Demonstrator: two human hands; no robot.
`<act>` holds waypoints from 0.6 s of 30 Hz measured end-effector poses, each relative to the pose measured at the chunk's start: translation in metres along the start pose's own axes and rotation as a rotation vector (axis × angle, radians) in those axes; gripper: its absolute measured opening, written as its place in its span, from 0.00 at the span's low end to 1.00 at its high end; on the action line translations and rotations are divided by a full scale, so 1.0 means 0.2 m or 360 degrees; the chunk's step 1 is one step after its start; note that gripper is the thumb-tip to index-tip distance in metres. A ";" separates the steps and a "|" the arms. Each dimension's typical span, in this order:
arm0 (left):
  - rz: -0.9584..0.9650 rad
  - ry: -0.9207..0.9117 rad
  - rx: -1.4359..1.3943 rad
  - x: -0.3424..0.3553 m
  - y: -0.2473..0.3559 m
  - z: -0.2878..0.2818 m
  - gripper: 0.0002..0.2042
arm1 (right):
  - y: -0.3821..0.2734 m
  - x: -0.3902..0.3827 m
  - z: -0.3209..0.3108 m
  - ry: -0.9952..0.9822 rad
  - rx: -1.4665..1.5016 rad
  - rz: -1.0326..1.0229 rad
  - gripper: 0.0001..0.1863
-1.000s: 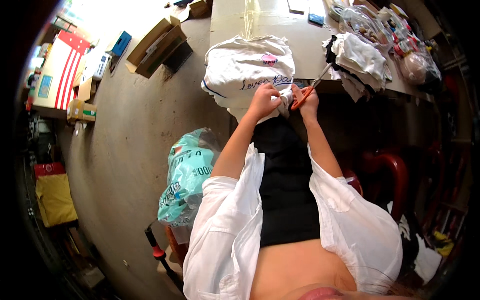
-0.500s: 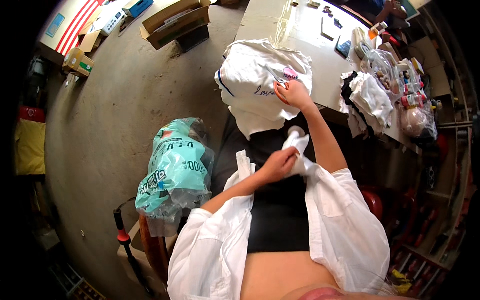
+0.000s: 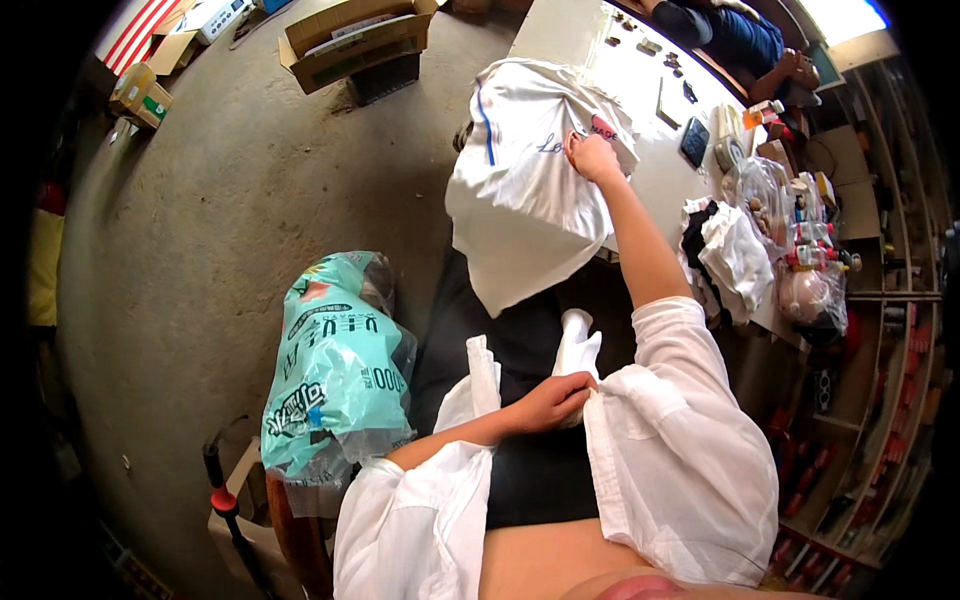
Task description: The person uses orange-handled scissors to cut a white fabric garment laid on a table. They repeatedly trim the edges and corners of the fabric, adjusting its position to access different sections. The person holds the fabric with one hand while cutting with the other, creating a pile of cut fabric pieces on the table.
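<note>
A white cloth garment (image 3: pixel 510 220) with a blue stripe, dark script and a pink-red print is bunched up at the near end of the table, and its lower part hangs over the edge. My right hand (image 3: pixel 595 158) is closed at its printed part, with a bit of the orange-handled scissors (image 3: pixel 569 146) showing by the fingers. The blades are mostly hidden. My left hand (image 3: pixel 548 404) is closed on the front edge of the white shirt (image 3: pixel 660 430) that I wear. Beside it a white cloth end (image 3: pixel 577 345) stands up over my dark trousers.
A teal plastic bag (image 3: pixel 335 370) stands at my left, by a red-and-black handled tool (image 3: pixel 225 495). On the table (image 3: pixel 560 35) lie a phone (image 3: pixel 694 142), plastic bags (image 3: pixel 760 185) and a white-and-black cloth pile (image 3: pixel 735 255). Another person (image 3: pixel 745 40) is at the far right. A cardboard box (image 3: pixel 355 45) stands beyond.
My right hand has moved slightly up and the garment is drawn up with it, its lower part hanging in folds. My left hand has come down nearer my body with the shirt edge.
</note>
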State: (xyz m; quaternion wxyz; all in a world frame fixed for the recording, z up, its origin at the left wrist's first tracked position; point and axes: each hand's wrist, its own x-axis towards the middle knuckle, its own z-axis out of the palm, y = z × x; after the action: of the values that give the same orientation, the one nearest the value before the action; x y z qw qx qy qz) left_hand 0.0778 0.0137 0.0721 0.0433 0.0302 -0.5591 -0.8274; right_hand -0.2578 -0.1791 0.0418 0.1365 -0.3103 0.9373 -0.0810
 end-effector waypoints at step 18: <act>-0.0072 0.0096 -0.0424 0.01 -0.02 -0.10 0.15 | 0.25 0.77 -0.09 0.0058 -0.0060 0.0031 0.31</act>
State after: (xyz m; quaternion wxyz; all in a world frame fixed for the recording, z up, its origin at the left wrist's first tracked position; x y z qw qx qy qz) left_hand 0.0775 -0.0026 0.0608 0.0450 0.0616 -0.4420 -0.8937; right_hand -0.4092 -0.2319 0.0151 0.1143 -0.3020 0.9440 -0.0677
